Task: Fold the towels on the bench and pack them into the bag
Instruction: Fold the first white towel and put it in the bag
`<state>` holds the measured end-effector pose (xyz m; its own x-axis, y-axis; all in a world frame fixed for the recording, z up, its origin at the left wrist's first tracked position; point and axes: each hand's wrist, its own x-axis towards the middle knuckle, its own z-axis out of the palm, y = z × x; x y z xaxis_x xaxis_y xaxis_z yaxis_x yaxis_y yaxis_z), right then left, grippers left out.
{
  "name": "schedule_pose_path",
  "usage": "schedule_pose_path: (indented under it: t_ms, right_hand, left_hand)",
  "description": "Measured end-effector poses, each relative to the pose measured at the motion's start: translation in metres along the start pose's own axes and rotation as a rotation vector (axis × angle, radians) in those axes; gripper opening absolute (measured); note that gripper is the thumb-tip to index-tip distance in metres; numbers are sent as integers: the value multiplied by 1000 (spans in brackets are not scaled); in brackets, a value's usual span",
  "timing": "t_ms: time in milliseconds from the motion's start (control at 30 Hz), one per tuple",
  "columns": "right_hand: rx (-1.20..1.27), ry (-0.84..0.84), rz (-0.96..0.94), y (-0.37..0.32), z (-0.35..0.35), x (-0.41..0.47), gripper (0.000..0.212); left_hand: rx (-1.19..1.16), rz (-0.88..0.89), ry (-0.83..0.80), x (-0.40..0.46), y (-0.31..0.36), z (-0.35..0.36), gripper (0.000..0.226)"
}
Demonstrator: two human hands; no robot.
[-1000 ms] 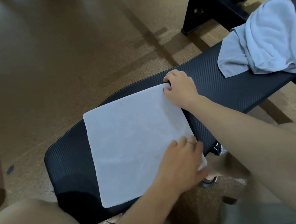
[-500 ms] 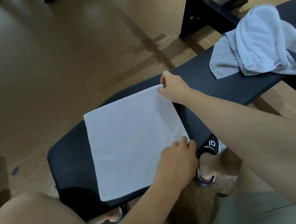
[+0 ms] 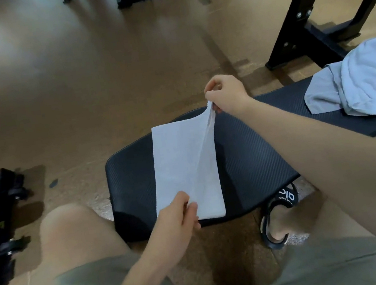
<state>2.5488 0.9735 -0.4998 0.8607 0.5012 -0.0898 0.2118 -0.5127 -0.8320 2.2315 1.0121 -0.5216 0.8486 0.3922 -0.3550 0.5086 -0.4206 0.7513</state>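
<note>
Two bare hands hold one white towel (image 3: 182, 158) over the near end of a black padded bench (image 3: 252, 157). Nearest the viewer, the left hand (image 3: 176, 219) pinches the towel's near corner: the thumb lies on top of the cloth, the curled fingers (image 3: 192, 211) close beneath it, and no gap shows between them. From this pinch a raised fold of cloth runs away and up to the right hand (image 3: 226, 94), which is lifted above the bench's far edge. Here the thumb and forefinger are pressed together on the far corner, drawing it to a narrow point just below the fingertips (image 3: 209, 95); the remaining fingers are curled loosely into the palm. To the left of both pinches the rest of the towel lies flat on the padding, and a further layer lies flat to the right of the fold, its near edge reaching the bench's rim beside the left fingers. Below the bench, right of the left hand, a foot in a black sandal (image 3: 278, 214) rests on the brown floor (image 3: 76, 85). Well beyond the right fingers, at the bench's far right end, a second, pale blue-grey towel (image 3: 358, 82) lies crumpled in a heap. Behind it stands a black metal frame (image 3: 295, 19).
</note>
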Motion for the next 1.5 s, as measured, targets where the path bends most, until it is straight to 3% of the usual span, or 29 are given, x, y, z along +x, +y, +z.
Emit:
schedule_pose_path:
  t_ms: [267,533,700,833,1033,1367,1500]
  right_hand:
    - [-110,-69,-75,-41,82,1,13]
    - [-271,-196,4,-33,146,14,16]
    - [-366,-345,-29,-32,155,20,24]
    - [-538,-446,-174,-30,156,26,28]
    - [-645,-438,-260,-31,156,37,17]
    - [-511,-460,-163,-30,145,45,14]
    - [-550,-467,-198,-26,149,48,12]
  left_hand:
    - [-179,-118,89,-14,-44,-12,26]
    - [-172,-247,31,-2,-80,-18,34]
    - [-79,-274,-12,4,-90,-18,34]
    - [7,-278,-34,6,-89,-19,33]
    - [88,-244,-25,7,-90,-21,34]
    - [93,-222,-62,11,-77,-22,37]
    - [218,-213,-88,17,-75,-23,35]
